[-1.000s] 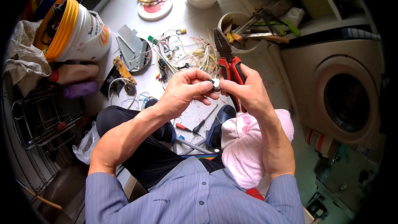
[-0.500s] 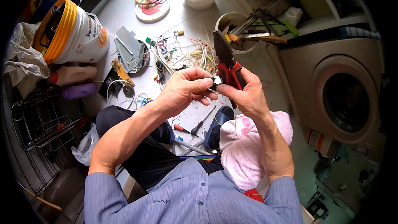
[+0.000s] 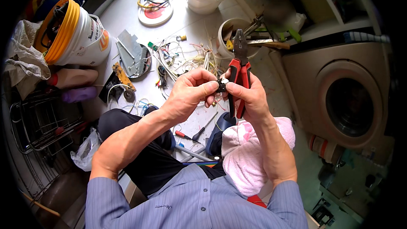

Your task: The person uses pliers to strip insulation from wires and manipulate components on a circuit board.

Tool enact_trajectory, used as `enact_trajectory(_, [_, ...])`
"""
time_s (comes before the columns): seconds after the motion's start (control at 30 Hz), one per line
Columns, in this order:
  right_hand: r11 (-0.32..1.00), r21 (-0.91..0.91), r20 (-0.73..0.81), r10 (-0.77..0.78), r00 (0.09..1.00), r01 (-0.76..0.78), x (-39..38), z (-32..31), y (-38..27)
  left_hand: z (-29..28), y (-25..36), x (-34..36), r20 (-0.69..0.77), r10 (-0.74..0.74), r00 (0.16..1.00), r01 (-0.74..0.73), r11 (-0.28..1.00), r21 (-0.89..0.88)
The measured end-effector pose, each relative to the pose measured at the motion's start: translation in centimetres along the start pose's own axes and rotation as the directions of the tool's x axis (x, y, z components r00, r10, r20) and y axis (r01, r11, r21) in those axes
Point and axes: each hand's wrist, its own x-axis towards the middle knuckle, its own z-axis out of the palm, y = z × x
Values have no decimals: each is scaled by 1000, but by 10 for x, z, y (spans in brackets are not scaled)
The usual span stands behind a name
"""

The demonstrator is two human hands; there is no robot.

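A small black-and-white part (image 3: 221, 85), whose kind I cannot make out, sits between my two hands above the floor. Thumb and fingers of my left hand (image 3: 188, 90) pinch it from the left. My right hand (image 3: 253, 99) is closed round a pair of combination pliers (image 3: 241, 55) with red and black handles, the jaws pointing up and away from me. That hand's thumb also presses on the part's right side. Something small and yellowish shows under the left fingertips, too small to name.
Tangled wires (image 3: 203, 61), metal scraps (image 3: 129, 48) and a red-handled screwdriver (image 3: 183, 135) lie on the floor. Around stand a white bucket with yellow rims (image 3: 91, 36), a tool bucket (image 3: 222, 38) and a washing machine (image 3: 309, 76). A pink towel (image 3: 250, 161) lies by my right leg.
The pliers have swung more upright, with their jaws shifted to the right, and the handles now show apart. The part has turned slightly between my fingers. Both hands keep their hold.
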Motion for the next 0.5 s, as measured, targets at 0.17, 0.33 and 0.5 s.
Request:
enact_trajectory(0.17, [999, -42, 6, 6, 1000, -6, 2, -2, -3, 0, 4, 0, -1, -57, 998, 57, 998, 6])
enact_trajectory(0.33, [999, -47, -43, -26, 999, 24, 2, -1, -2, 2, 4, 2, -16, -167, 986, 164, 980, -112])
enact_trajectory(0.5, [986, -139, -99, -102, 990, 88, 4, -2, 4, -1, -2, 1, 4, -248, 969, 245, 954, -170])
